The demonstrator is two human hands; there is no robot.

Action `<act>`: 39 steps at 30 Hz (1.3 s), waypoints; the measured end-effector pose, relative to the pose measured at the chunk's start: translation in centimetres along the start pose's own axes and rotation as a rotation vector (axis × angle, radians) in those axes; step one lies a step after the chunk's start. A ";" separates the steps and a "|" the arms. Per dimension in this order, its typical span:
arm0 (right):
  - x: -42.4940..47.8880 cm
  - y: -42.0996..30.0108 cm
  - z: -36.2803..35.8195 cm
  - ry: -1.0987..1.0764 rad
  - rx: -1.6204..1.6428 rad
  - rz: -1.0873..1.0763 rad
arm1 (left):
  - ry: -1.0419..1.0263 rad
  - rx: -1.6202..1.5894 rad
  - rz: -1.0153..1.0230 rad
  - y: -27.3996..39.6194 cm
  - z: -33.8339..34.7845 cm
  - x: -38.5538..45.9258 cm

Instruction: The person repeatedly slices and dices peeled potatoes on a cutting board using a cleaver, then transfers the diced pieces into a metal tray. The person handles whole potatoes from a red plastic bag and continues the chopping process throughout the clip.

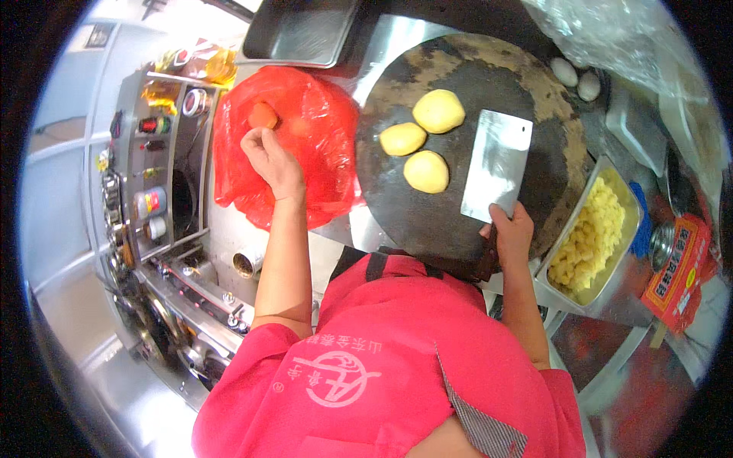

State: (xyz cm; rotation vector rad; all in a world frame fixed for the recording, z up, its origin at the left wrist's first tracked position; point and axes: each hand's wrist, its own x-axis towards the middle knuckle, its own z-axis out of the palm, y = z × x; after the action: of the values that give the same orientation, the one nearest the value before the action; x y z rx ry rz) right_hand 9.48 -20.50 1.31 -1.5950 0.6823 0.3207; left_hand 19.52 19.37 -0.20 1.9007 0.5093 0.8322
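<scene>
My right hand (509, 235) grips the handle of a cleaver (497, 163), whose broad metal blade lies over the right part of a round, dark chopping block (395, 214). Several peeled potatoes (438, 111) rest on the block, left of the blade. Over a red plastic bag (320, 166) to the left is my left hand (274, 157), thumb and fingers drawn together. Just beyond its fingertips, an orange-looking roundish piece (263, 114) shows at the bag, probably seen through the red film. Whether the fingers pinch the bag or anything else cannot be made out.
A metal tray of cut potato pieces (595, 229) stands right of the block. Eggs (564, 72) lie at the back right, near clear plastic wrap (618, 40). An empty metal pan (300, 34) is at the back left. Shelves with bottles and jars (150, 203) and a stove (194, 297) are farther left.
</scene>
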 end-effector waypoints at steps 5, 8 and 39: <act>0.2 -0.4 -0.7 0.006 0.027 -0.030 | -0.584 0.418 -0.043 -1.6 -0.6 1.4; 0.5 -0.3 -1.0 0.003 0.030 -0.032 | -0.926 0.253 -0.109 -1.1 1.8 1.1; 0.8 0.5 -1.5 -0.001 -0.038 -0.066 | -0.599 0.286 -0.359 4.2 -4.0 3.1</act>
State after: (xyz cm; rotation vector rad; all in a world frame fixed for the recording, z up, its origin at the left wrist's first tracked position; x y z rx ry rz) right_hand 9.52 -22.15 0.65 -1.6499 0.6247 0.2876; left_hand 18.71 21.93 5.75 2.1056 0.5853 -0.0592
